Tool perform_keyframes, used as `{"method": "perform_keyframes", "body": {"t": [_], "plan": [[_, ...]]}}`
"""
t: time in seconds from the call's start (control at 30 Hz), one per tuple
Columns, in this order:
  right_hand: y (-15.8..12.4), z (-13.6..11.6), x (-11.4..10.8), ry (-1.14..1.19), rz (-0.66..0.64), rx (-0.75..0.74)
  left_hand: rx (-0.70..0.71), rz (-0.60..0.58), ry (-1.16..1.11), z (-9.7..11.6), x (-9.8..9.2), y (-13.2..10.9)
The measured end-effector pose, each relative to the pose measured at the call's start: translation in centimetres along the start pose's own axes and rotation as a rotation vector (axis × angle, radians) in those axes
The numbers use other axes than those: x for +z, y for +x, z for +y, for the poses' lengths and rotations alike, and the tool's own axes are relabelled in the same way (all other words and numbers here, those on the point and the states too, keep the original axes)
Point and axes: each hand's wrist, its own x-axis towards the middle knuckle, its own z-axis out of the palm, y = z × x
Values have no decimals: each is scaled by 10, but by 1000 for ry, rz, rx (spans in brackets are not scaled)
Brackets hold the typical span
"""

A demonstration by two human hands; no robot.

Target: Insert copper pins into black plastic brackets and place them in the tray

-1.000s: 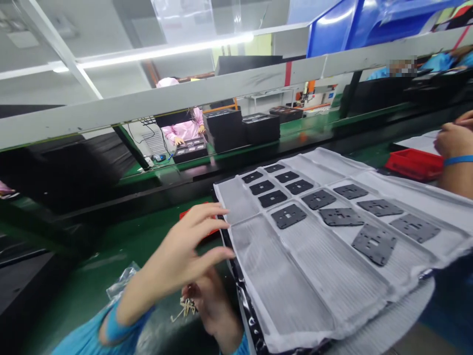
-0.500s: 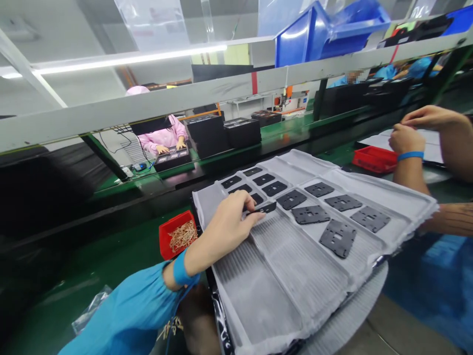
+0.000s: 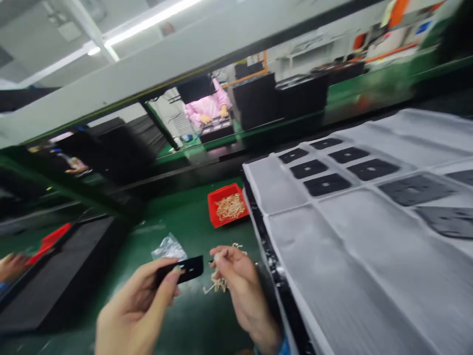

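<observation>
My left hand pinches a small black flat plate by its edge, low in the frame over the green bench. My right hand is just right of it, fingers pinched on a small pale metal clip, with more clips bunched under its fingers. The plate and the right fingertips almost touch. To the right lies a grey felt-lined tray with several black plates in its far pockets.
A red bin of pale clips sits on the green bench by the tray's left corner. A crumpled clear bag lies near my left hand. A black tray is at far left. A person in pink works across the line.
My left hand has lifted one black plate out of the tray and carried it down-left to meet my right hand. The view has swung left and is blurred.
</observation>
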Motion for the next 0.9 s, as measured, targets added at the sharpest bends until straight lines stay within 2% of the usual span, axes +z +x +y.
{"method": "perform_keyframes", "body": {"t": [0.13,0.3,0.53,0.7,0.9], "plan": [[-5,-7,2,-110,-9,-5,-134,-142,-81,-20,14,-19],[-10,-6,3,-276,-17,-19,-161,-229,-91,-27,27,-27],[-12,-3,7,-434,38,-105,-156,-195,-81,-26,34,-30],[-12,-3,10,-517,92,-162,-114,-110,-58,-25,42,-34],[-13,-3,10,-519,104,-149,-72,-114,-19,-24,45,-32]]}}
